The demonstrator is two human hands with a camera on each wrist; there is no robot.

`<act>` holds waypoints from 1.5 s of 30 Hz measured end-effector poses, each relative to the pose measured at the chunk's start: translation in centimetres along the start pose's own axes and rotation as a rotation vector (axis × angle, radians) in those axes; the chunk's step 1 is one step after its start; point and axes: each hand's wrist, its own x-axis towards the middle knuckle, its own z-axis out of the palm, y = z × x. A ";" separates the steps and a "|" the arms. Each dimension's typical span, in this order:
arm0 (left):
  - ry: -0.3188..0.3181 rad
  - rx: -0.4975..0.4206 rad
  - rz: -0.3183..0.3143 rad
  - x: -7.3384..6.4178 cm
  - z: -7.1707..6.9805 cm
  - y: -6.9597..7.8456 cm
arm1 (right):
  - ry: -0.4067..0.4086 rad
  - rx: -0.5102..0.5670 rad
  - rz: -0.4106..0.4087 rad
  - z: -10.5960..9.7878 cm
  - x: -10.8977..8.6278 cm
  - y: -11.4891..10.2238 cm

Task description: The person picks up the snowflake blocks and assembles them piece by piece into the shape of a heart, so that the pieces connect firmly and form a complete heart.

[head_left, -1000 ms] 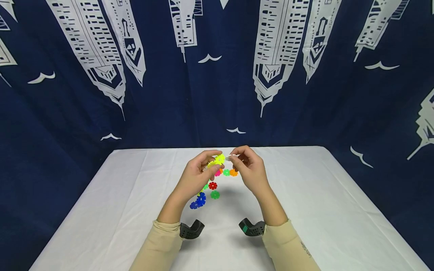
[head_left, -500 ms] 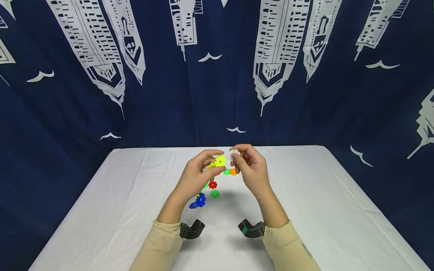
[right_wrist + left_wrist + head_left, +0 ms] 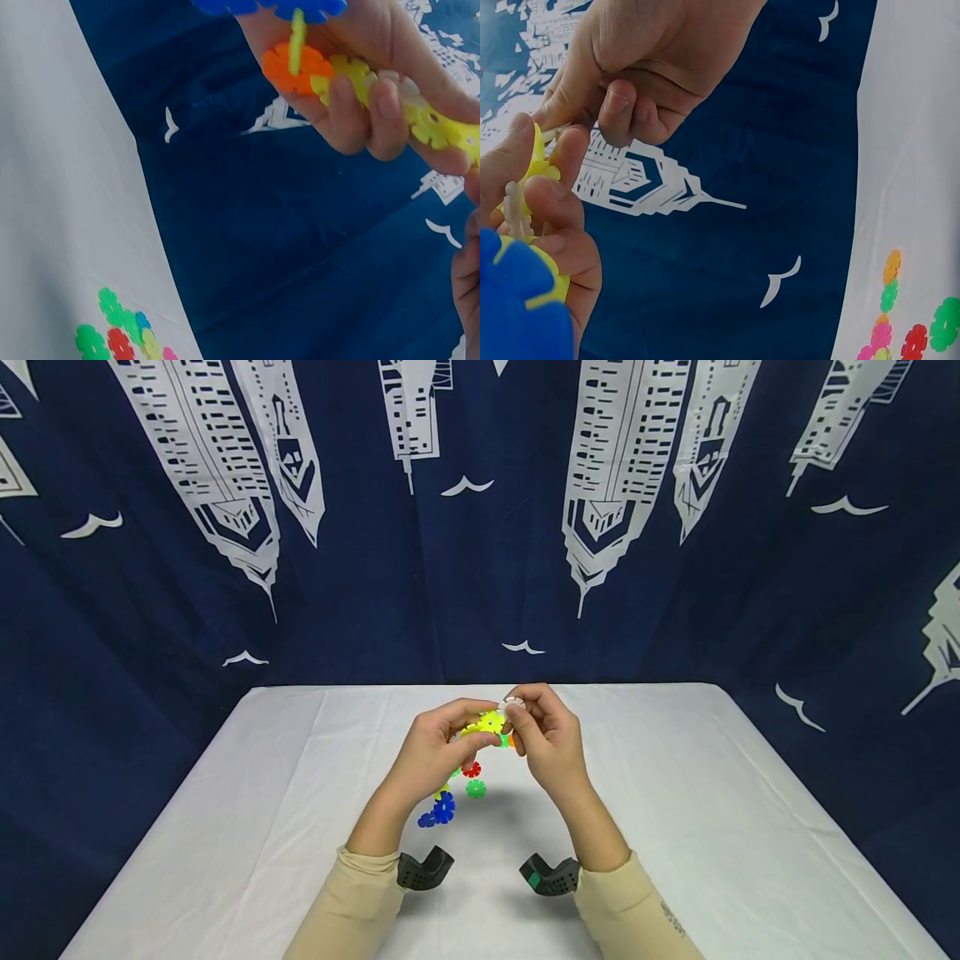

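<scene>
My left hand (image 3: 435, 739) grips a chain of slotted plastic flower discs above the table. A yellow disc (image 3: 491, 722) sits at its far end, between thumb and fingertips. Farther down the chain, the right wrist view shows a white disc (image 3: 405, 88), an orange disc (image 3: 285, 69) and blue at the top edge. Those blue discs (image 3: 444, 808) hang below my left palm in the head view. My right hand (image 3: 551, 735) pinches a single white disc (image 3: 512, 703) between thumb and index finger, its edge right at the end yellow disc. Fingers partly hide where they meet.
Loose discs lie on the white-covered table (image 3: 675, 827), among them a red one (image 3: 471, 769) and a green one (image 3: 476, 789). A navy curtain (image 3: 450, 585) printed with white buildings hangs behind. Each wrist wears a black camera mount (image 3: 425, 868).
The right hand turned the white disc to face the camera, drew it slightly away, then brought it left against the yellow end disc. The left hand shifted little; the hanging blue discs dipped slightly.
</scene>
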 end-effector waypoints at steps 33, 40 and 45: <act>-0.028 0.046 -0.056 0.1 0.3 0.2 | -0.068 -0.221 -0.125 -0.5 0.1 -0.1; 0.012 0.047 -0.072 0.0 0.1 0.3 | -0.100 -0.147 -0.003 -0.6 0.1 0.7; 0.038 0.022 -0.051 0.0 -0.2 0.3 | -0.150 -0.211 0.244 -0.7 -0.2 3.0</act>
